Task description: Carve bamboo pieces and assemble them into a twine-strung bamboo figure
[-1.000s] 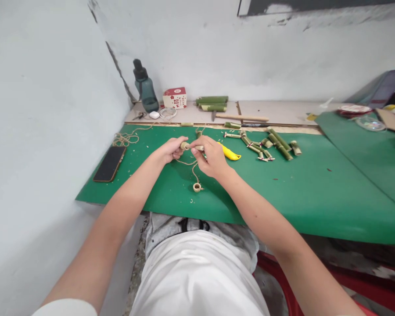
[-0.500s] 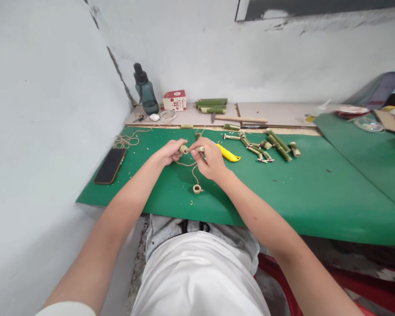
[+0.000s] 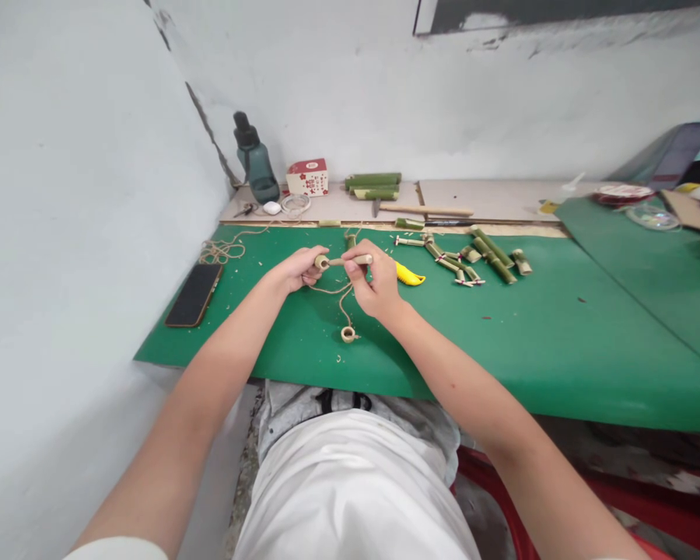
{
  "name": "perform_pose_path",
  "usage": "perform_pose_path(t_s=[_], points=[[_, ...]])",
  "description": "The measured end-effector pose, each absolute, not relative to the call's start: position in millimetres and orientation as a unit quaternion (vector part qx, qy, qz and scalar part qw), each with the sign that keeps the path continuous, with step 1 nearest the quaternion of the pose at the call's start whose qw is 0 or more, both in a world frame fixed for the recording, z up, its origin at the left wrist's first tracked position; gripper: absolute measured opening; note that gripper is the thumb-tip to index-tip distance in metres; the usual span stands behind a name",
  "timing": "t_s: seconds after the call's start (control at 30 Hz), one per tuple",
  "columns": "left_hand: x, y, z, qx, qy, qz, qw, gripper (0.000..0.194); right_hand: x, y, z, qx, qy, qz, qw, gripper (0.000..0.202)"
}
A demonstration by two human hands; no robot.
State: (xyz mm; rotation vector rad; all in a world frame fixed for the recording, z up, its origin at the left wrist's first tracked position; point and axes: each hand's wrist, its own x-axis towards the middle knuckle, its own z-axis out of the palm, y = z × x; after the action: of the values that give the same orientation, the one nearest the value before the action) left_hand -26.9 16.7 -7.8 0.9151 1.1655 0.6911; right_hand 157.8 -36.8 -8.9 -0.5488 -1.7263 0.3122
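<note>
My left hand [image 3: 303, 269] is closed around a short hollow bamboo piece [image 3: 322, 263], its open end facing right. My right hand [image 3: 374, 281] pinches a thin wooden stick with a thicker pale end [image 3: 364, 260]; its narrow tip points left at the hollow end. Whether the tip touches the bamboo piece I cannot tell. Twine [image 3: 343, 303] runs below both hands to a small bamboo ring [image 3: 348, 334] on the green mat. Behind my right hand stands another piece of bamboo [image 3: 351, 241], and a yellow-handled tool [image 3: 409, 274] lies beside it, partly hidden.
Jointed bamboo figures [image 3: 443, 258] and cut bamboo pieces [image 3: 493, 257] lie to the right. A phone [image 3: 194, 295] and loose twine [image 3: 222, 250] are at left. Along the back sit a bottle [image 3: 257, 165], a box [image 3: 307, 178], green bamboo lengths [image 3: 374, 185] and a hammer [image 3: 425, 209].
My right hand has drawn the stick slightly to the right, so more of its thin part shows between the hands. My left hand keeps its hold on the bamboo piece.
</note>
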Motion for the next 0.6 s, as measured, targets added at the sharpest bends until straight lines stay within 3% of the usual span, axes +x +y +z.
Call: perform_pose_path(t_s=[0.27, 0.6], points=[[-28, 16, -5, 0.411, 0.505, 0.305, 0.695, 0.043, 157, -38, -7, -0.212, -0.765, 0.103, 0.6, 0.012], [-38, 17, -10, 0.393, 0.461, 0.293, 0.74, 0.047, 157, -43, -4, -0.196, -0.727, 0.071, 0.655, 0.007]])
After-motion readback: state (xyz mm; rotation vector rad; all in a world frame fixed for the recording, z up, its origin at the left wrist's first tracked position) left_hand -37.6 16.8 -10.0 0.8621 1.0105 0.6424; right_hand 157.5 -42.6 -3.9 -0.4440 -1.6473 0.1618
